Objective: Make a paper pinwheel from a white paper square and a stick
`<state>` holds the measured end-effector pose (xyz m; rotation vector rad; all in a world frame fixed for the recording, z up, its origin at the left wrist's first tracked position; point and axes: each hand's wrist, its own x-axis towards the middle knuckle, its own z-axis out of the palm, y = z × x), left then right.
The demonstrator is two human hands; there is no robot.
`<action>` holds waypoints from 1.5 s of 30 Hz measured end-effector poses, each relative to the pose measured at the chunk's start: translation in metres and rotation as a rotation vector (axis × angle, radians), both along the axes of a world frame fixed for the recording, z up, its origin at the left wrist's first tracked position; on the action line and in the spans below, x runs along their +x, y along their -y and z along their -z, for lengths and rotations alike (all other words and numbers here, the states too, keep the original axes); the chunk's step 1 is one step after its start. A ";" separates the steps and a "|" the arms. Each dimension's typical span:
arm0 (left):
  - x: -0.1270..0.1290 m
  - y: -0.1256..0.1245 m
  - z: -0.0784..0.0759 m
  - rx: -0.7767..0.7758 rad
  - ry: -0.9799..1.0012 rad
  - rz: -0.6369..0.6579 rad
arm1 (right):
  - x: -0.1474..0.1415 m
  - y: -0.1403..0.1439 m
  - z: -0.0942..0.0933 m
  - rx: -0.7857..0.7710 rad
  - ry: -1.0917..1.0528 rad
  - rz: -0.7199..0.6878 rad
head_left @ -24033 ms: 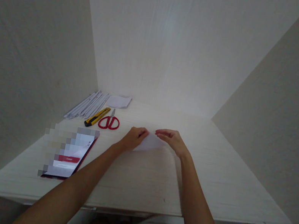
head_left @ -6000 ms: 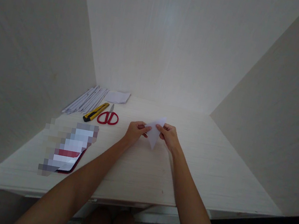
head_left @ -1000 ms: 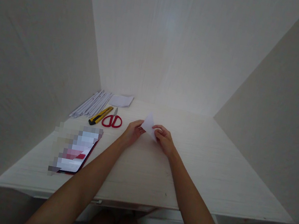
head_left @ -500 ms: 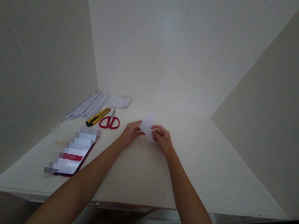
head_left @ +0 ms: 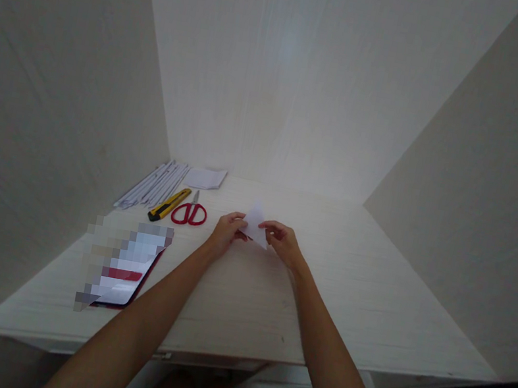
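Paper: small, white, folded, pointed at the top; held just above the table, near its middle, slightly toward the far edge. Pinched from both sides.

Left hand: fingers closed on the paper's left edge.

Right hand: fingers closed on the paper's right edge, thumb on top.

Handling, by judgement: very light, thin, limp except along creases; easily crumpled or torn; smooth, liable to slip from a loose pinch. Best taken at folded edges or corners, fingertips only, light pressure.

Scissors: red handles, flat on the table, left of the hands, blades toward the far edge.

Knife: yellow and black utility type, just beside the scissors on their left, lying aslant.

Strips: bundle of long white paper pieces, toward the far left corner, beside the knife.

Sheets: small white stack at the far edge, right of the strips.

Phone: screen lit, contents blurred, near the left edge toward the near side, well apart from the hands.

Walls: pale panels closing in the table on left, far and right sides.
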<state>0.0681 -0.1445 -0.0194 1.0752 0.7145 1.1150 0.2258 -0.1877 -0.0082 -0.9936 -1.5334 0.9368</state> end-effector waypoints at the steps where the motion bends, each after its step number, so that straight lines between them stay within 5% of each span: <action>1: 0.000 0.000 0.000 0.006 -0.003 0.024 | 0.001 0.000 0.000 0.022 0.007 0.014; 6: 0.001 0.002 0.000 0.044 -0.013 0.151 | 0.003 -0.005 0.003 0.105 -0.059 0.035; 16: 0.006 0.013 -0.007 0.169 -0.071 0.202 | 0.001 -0.002 0.000 0.012 0.013 0.023; 28: 0.009 0.009 -0.001 0.243 -0.167 0.013 | 0.003 0.001 -0.004 0.109 0.388 0.155; 34: 0.010 0.013 -0.002 0.241 -0.138 0.054 | 0.003 0.002 -0.004 0.134 0.501 0.203; 40: 0.010 0.015 -0.004 0.321 -0.156 0.006 | 0.001 0.004 -0.004 -0.038 0.304 0.169; 45: 0.013 0.015 -0.004 0.333 -0.087 -0.091 | -0.002 0.001 -0.002 -0.030 0.164 0.149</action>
